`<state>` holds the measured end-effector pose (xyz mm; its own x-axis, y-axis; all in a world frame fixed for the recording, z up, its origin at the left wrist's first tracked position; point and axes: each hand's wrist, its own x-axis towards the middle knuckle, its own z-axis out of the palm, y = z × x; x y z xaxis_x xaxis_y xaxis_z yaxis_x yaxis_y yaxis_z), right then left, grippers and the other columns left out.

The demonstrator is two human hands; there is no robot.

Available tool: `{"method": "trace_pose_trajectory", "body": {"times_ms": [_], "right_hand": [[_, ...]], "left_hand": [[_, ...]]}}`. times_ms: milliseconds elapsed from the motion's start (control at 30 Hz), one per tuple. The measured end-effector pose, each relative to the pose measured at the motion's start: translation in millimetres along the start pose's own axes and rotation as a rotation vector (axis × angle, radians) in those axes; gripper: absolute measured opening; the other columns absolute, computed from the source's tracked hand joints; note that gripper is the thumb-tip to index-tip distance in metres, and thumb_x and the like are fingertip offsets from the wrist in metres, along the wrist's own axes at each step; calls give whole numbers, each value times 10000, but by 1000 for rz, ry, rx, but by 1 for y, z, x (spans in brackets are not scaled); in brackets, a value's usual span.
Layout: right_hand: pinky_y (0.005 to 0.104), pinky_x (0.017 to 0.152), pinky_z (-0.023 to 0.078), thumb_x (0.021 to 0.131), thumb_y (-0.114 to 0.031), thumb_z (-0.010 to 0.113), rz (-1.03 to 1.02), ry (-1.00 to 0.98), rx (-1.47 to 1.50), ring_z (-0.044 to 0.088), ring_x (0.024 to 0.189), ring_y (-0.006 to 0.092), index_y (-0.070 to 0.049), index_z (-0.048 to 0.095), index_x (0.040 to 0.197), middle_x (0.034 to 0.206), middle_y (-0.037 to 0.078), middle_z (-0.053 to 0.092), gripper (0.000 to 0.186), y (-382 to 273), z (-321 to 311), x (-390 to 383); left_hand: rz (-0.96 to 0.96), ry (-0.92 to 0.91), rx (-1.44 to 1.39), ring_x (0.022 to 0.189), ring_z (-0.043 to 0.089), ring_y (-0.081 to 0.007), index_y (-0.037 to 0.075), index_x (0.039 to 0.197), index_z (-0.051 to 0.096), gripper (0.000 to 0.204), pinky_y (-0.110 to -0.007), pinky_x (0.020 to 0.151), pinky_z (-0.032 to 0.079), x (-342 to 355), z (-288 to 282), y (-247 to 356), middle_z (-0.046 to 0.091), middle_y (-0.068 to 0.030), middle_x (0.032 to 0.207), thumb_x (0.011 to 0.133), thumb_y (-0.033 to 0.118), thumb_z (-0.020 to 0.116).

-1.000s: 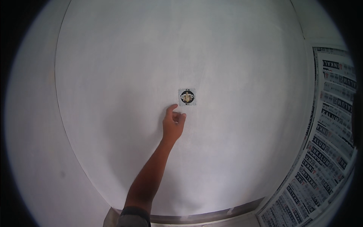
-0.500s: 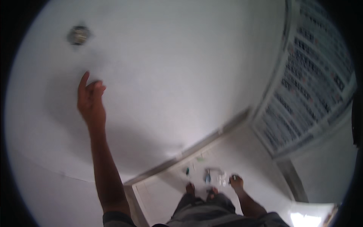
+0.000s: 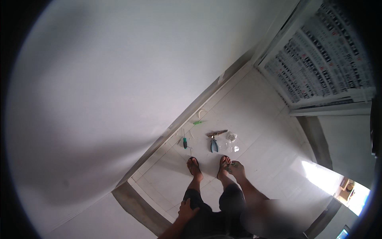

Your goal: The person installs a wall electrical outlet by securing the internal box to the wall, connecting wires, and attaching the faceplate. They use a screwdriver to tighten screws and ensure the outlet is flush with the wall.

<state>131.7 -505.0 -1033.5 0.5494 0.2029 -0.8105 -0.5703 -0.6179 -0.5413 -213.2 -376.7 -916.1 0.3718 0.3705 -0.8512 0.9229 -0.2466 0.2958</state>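
My left hand [image 3: 187, 211] rests on my left thigh, its fingers lying over the dark shorts [image 3: 192, 196]. In front of my right foot my right hand [image 3: 238, 170] is closed on a small green-and-dark piece [image 3: 231, 165], too small to make out. On the floor ahead of my feet lie pliers with blue handles [image 3: 214, 145] and a brownish metal tool [image 3: 217, 133] across their far end. A screwdriver with a green-and-black handle [image 3: 185, 143] lies to their left. Right of the pliers is a crumpled clear plastic bag [image 3: 231, 136].
A white wall [image 3: 111, 91] with a grey skirting strip [image 3: 159, 144] runs along the left. Near it lies a small bright green item [image 3: 197, 122]. A door panel covered in printed paper [image 3: 318, 55] stands at the right. The floor [image 3: 262, 139] is pale tile.
My left hand has come down from the wall to my thigh. My view has tipped down toward the floor, and the round wall opening has left it. My right hand still grips something small.
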Motion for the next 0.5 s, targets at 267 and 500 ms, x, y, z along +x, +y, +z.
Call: {"method": "trace_pose_trajectory", "body": {"times_ms": [267,500], "right_hand": [[342,763,649,926,-108,768,127,-129,184,693,1007,218,-75,629,1372,1186,87,654,468,102,156,212],[397,918,644,953,-2,694,184,-147,889,695,1039,206,-88,552,1439,1157,66,662,514,107,228,296]], "left_hand": [[-70,104,105,1385,462,-547,150,1552,446,950,-598,1099,464,55,-10,-21,407,-353,1530,796,596,810],[-23,176,40,1364,477,-496,42,1447,537,756,-560,1129,422,70,-42,-3,525,-306,1442,828,353,839]]}}
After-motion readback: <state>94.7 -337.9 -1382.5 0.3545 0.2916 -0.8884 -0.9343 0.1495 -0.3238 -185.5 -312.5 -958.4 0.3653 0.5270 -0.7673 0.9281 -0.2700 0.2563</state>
